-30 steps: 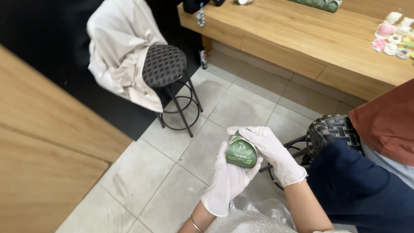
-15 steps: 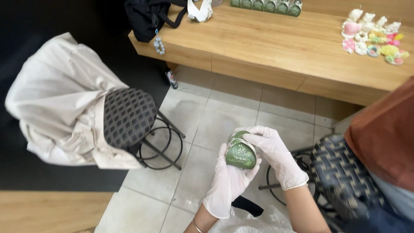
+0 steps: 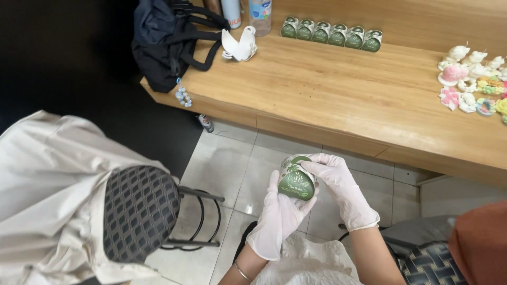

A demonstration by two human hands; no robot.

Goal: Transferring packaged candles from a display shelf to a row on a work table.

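Both my hands wear white gloves and hold one small green jar point(image 3: 296, 181) with a leaf-patterned label, over the tiled floor. My left hand point(image 3: 278, 216) cups the jar from below and the left side. My right hand point(image 3: 340, 186) wraps over its top and right side, fingers curled on the rim. A row of several matching green jars point(image 3: 331, 36) stands at the back of the wooden table point(image 3: 338, 100), well beyond my hands.
A stool point(image 3: 138, 211) with a woven seat and a pale coat draped on it stands at left. On the table lie a dark bag point(image 3: 169, 39), a white mask point(image 3: 239, 46), two bottles and pastel figurines point(image 3: 472, 79). Another person's rust sleeve point(image 3: 479, 243) is at lower right.
The view has swung up and toward the table, bringing the row of jars and the bag into sight. My hands keep the same hold on the green jar.
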